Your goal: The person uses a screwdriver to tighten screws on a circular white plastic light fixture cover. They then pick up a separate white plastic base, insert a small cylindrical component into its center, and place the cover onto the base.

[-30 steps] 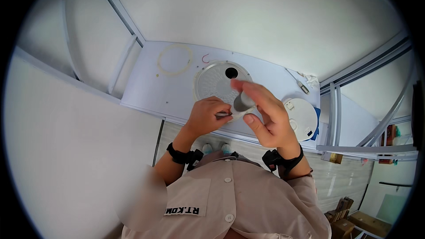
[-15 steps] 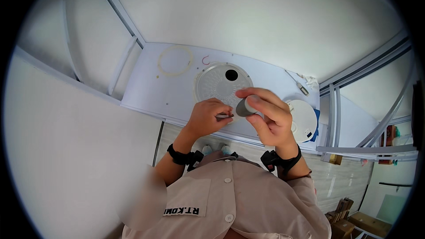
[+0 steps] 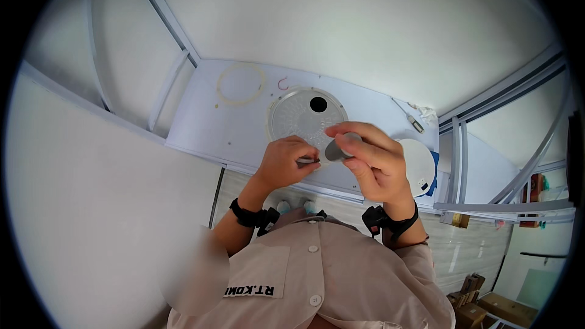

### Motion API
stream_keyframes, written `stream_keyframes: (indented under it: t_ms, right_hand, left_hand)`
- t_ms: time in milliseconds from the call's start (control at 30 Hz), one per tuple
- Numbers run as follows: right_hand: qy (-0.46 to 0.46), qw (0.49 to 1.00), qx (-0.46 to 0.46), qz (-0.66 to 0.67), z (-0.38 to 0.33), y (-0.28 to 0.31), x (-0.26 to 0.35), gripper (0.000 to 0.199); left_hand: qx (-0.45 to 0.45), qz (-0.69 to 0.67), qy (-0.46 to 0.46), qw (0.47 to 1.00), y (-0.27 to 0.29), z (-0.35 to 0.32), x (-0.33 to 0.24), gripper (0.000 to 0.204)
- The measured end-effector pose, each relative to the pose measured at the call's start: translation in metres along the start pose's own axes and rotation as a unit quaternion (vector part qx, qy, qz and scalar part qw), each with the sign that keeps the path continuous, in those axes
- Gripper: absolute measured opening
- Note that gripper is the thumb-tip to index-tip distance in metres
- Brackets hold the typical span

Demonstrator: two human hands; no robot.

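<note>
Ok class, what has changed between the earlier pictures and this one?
The right hand, its fingers outstretched a second ago, has curled them inward around the grey cylinder; whether it already held it then is hard to tell. The left hand still pinches a small thin piece, and the round metal plate, white round device and long-shafted tool have stayed put.

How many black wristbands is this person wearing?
2. One black wristband is on the wrist of the left hand, and the other is on the wrist of the right hand. Both show clearly.
</note>
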State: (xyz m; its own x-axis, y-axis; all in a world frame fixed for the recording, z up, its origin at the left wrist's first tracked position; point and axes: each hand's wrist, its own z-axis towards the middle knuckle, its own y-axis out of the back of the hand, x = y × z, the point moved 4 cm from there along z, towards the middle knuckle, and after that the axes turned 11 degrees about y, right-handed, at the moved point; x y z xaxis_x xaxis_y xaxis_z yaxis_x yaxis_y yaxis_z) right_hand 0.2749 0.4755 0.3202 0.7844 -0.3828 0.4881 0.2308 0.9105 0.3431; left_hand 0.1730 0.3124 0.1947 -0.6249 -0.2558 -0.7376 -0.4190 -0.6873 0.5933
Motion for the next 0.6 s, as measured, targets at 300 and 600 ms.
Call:
stream_keyframes:
  t_ms: [300, 600]
  right_hand:
    - [0.008, 0.989, -0.086, -0.123, -0.003, -0.007, 0.004, 0.051]
    - [0.056, 0.970, -0.087, -0.219, -0.011, -0.011, 0.001, 0.050]
  left_hand:
    - [0.004, -0.012, 0.010, 1.000, -0.001, -0.002, 0.003, 0.020]
    - [0.001, -0.011, 0.003, 1.000, -0.002, -0.002, 0.002, 0.021]
